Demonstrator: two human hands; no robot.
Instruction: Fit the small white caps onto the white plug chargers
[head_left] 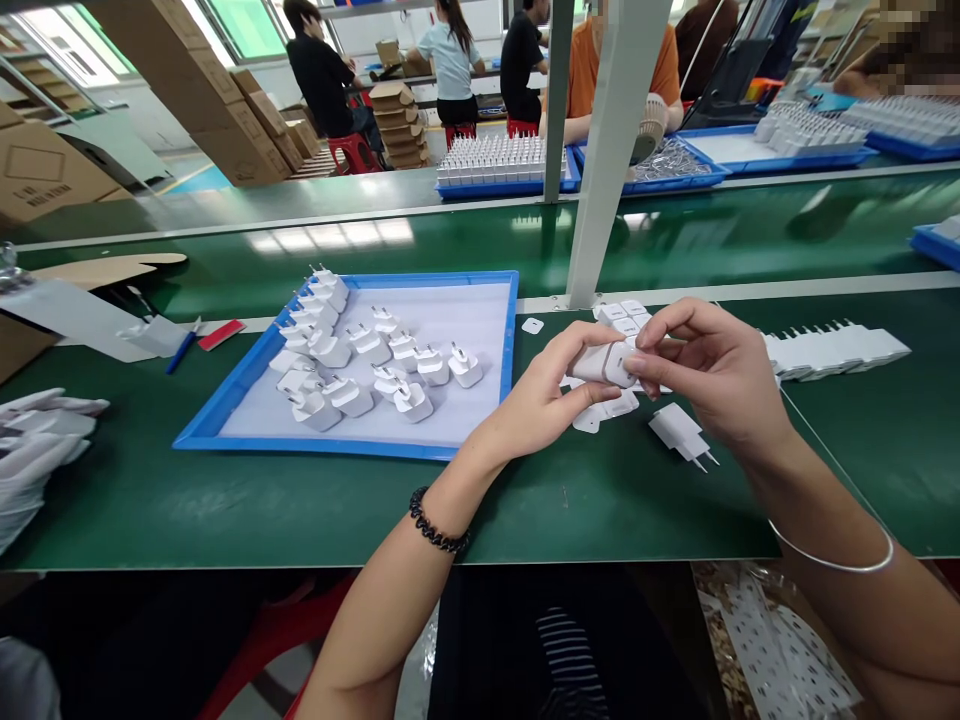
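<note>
My left hand (551,390) and my right hand (705,365) meet above the green bench, both closed on one white plug adapter (604,362). The right fingertips pinch at its right end. Under the hands lie small white stickers (600,415), and another white adapter (681,433) rests on the bench with its pins pointing right. Left of the hands, a blue tray (225,408) holds several white adapters (360,365).
A row of white adapters (836,347) lies at the right. A white post (611,150) rises behind the hands. White gloves (34,440), a blue pen (180,350) and cardboard (105,268) sit at left. People work at far benches with more blue trays (499,187).
</note>
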